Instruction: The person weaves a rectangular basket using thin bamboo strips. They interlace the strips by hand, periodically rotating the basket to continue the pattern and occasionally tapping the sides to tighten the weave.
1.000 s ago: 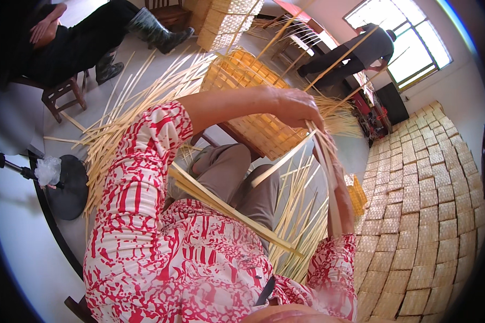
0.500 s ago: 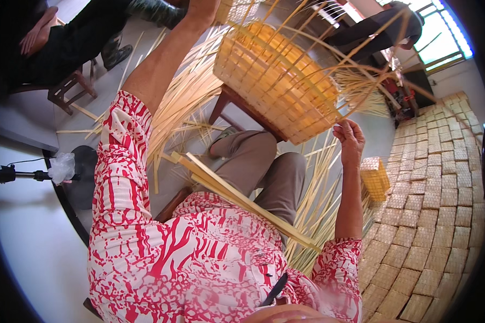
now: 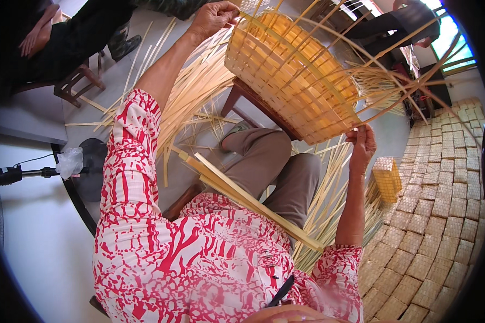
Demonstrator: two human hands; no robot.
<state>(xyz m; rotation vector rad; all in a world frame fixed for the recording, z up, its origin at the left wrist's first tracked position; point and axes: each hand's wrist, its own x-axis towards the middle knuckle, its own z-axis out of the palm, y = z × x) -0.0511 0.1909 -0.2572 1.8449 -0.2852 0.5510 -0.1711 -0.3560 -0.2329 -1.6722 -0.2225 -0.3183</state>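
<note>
A partly woven bamboo basket [image 3: 291, 81] rests tilted on a dark wooden stool [image 3: 261, 107] in front of my knees, its loose uprights sticking out at the top and right. At its upper left corner my left hand [image 3: 213, 20] is closed, pinching a thin bamboo strip [image 3: 275, 36] that runs along the basket's upper side. My right hand [image 3: 363, 142] is closed at the lower right corner, thumb and fingers pinched on a strip there. Whether both hands hold the same strip I cannot tell. Several flat bamboo slats [image 3: 253, 202] lie across my lap.
Loose bamboo strips [image 3: 191, 81] cover the floor left and right of the stool. Finished woven pieces [image 3: 431, 215] stand in rows at the right, beside a small yellow basket [image 3: 387, 180]. A seated person [image 3: 70, 48] is at the upper left, another person [image 3: 396, 29] at the upper right.
My left hand has come down from the top edge to the basket's upper left corner. My right hand stays at the lower right corner. The whole view has shifted slightly.
</note>
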